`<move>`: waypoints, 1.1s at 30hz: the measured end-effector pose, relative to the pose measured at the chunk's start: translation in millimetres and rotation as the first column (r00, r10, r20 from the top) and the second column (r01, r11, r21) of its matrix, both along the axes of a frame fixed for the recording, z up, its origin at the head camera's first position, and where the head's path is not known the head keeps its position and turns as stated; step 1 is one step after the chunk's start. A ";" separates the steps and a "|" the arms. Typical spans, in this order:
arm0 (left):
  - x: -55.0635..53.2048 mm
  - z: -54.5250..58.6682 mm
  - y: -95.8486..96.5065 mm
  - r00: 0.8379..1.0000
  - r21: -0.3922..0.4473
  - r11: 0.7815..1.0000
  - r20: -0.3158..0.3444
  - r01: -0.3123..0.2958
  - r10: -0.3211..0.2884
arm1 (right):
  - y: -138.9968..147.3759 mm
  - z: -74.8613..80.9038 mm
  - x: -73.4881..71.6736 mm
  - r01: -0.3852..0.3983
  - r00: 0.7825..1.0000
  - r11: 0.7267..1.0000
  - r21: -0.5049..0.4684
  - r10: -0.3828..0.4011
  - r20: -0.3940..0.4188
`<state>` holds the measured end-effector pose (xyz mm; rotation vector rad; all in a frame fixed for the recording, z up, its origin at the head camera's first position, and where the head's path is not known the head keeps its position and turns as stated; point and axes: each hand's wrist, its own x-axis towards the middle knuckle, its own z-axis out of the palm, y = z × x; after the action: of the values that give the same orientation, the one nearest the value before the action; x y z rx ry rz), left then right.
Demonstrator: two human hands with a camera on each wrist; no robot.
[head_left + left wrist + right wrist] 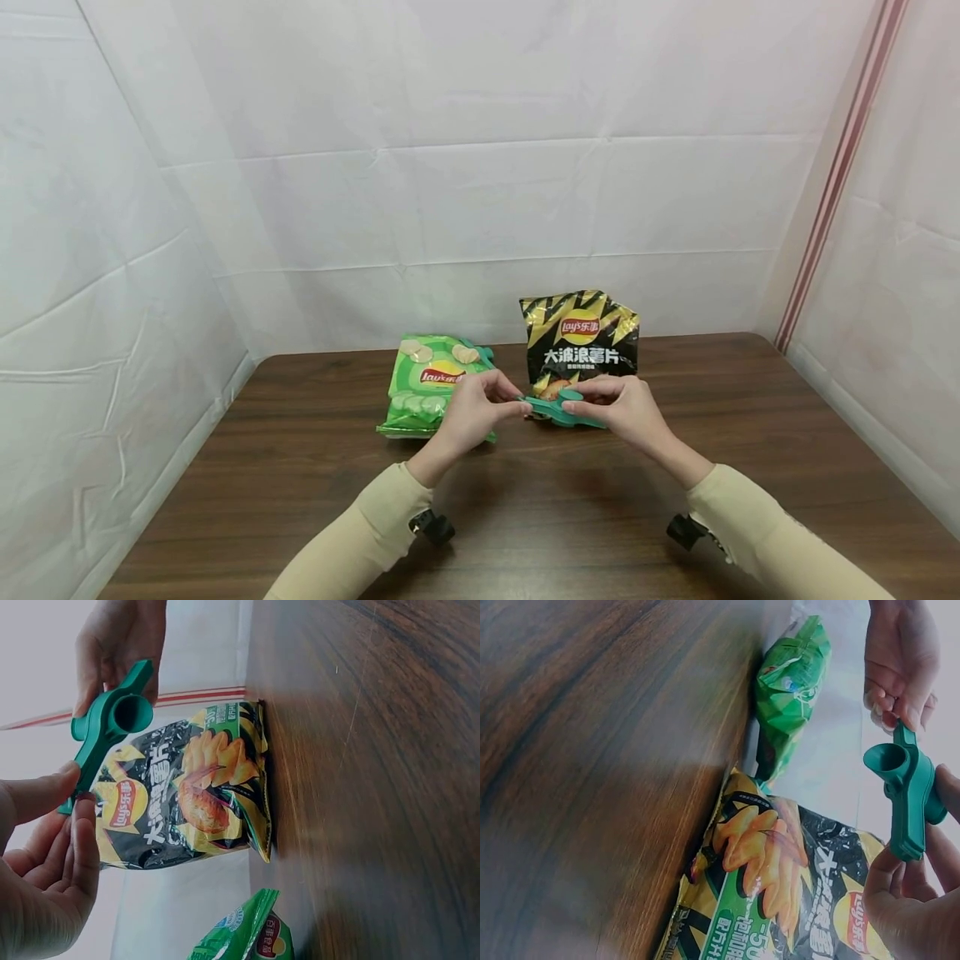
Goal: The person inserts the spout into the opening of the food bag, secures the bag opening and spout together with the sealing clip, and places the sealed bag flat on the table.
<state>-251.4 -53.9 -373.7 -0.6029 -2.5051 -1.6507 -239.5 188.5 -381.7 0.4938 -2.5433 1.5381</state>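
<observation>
Between my two hands is a teal-green bag clip [553, 410], a long bar with a round, funnel-like spout at its middle. My left hand [474, 408] pinches one end of it between thumb and fingers. At the other end, my right hand [628, 410] grips it with thumb and fingers near the spout. In the left wrist view the clip [96, 742] is held clear of the table, and the dark opening of its spout shows. Behind it stands a black and yellow chip bag [581, 346], its lower part partly covered by the clip and right hand in the head view.
A green chip bag [423, 383] leans back on the left, partly behind my left hand. Another teal piece [483, 354] shows at its upper right edge. The brown wooden table [300, 500] ends at white curtains [450, 208] behind and on both sides.
</observation>
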 end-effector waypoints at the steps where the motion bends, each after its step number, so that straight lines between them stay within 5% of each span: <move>1: 0.5 0.2 -0.1 1.000 0.004 1.000 -0.010 -0.002 0.002 | -0.5 0.5 0.2 0.000 1.000 1.000 0.002 0.000 -0.001; 19: 6.8 1.9 -7.7 0.999 0.062 0.998 -0.043 0.019 -0.016 | -8.5 -0.6 2.6 -0.014 1.000 1.000 -0.002 0.014 -0.019; 33: 16.1 7.7 -15.5 0.992 -0.018 0.992 -0.031 0.126 -0.126 | -16.8 -1.4 1.7 -0.032 0.999 0.999 0.026 0.032 0.023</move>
<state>-235.3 -69.4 -366.0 -0.7983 -2.5077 -1.6487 -237.8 171.7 -383.1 0.5259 -2.5881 1.5310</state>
